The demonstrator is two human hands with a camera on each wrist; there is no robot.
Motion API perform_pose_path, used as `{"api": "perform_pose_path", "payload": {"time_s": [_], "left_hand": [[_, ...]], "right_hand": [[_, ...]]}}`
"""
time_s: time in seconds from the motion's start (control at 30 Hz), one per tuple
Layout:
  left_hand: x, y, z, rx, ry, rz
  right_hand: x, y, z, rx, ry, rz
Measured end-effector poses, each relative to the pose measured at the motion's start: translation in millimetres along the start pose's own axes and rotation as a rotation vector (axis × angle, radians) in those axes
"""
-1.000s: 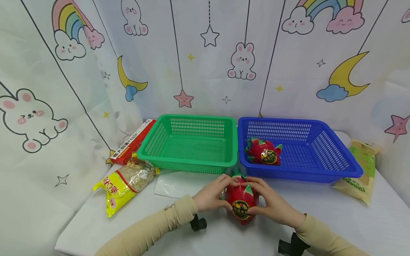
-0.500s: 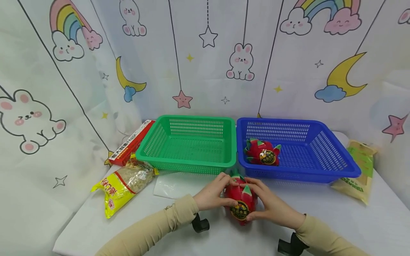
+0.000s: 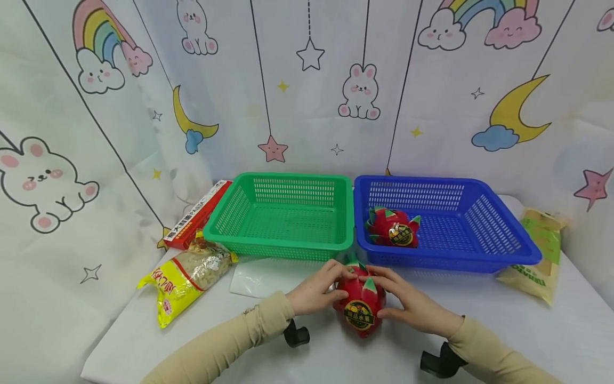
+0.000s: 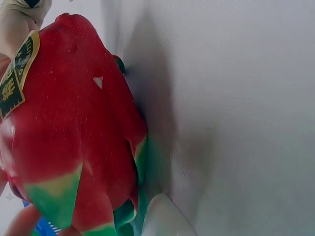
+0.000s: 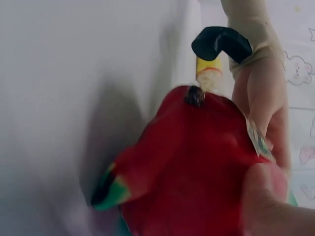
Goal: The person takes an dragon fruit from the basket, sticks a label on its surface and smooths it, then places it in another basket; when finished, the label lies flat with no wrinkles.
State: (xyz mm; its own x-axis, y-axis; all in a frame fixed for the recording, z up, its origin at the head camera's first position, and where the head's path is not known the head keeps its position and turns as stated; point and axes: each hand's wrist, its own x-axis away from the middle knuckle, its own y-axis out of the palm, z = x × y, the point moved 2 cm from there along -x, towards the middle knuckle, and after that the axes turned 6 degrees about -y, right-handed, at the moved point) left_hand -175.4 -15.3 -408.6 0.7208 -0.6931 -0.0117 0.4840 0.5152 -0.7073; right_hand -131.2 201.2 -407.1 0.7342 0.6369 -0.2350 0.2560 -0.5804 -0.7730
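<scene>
A red dragon fruit (image 3: 361,304) with green-tipped scales and a round black-and-gold label is on the white table in front of the baskets. From one side my left hand (image 3: 316,290) holds it, fingers curved over the top and thumb beside the label. My right hand (image 3: 416,305) holds the opposite side, its thumb (image 5: 261,196) pressed on the skin in the right wrist view. The left wrist view has the fruit (image 4: 78,123) close up, its shadow on the table beside it. A second dragon fruit (image 3: 392,226) lies in the left part of the blue basket (image 3: 451,260).
Beside the blue basket stands a green basket (image 3: 283,248). A clear yellow-labelled bag (image 3: 192,277) and a red box (image 3: 195,216) lie at the left. At the right edge is a beige-green packet (image 3: 534,266). A flat white plastic sheet (image 3: 259,277) lies before the green basket.
Both thumbs have shifted off the label, so more of it shows. My right wrist has moved slightly to the right. The dragon fruit stays in about the same place.
</scene>
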Motion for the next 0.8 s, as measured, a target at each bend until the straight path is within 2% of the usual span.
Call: {"api": "perform_pose_path", "payload": {"time_s": [0.13,0.3,0.53,0.67,0.8], "left_hand": [[1.2,-0.7,-2.3,-0.008,0.009,-0.036],[3.2,-0.4,-4.8,-0.028,0.05,-0.056],[8.4,-1.5,-6.4,-0.056,0.107,-0.066],[11.3,-2.3,-6.6,-0.077,0.112,-0.062],[13.8,-2.8,-5.4,-0.1,0.102,-0.044]], "right_hand": [[-0.5,0,-1,-0.048,0.054,0.009],[-0.8,14,-5,-0.057,0.22,0.071],[-9.9,27,-4,-0.308,0.506,0.168],[-16.9,25,-4,-0.371,0.618,0.17],[-21.1,22,-4,-0.374,0.676,0.162]]}}
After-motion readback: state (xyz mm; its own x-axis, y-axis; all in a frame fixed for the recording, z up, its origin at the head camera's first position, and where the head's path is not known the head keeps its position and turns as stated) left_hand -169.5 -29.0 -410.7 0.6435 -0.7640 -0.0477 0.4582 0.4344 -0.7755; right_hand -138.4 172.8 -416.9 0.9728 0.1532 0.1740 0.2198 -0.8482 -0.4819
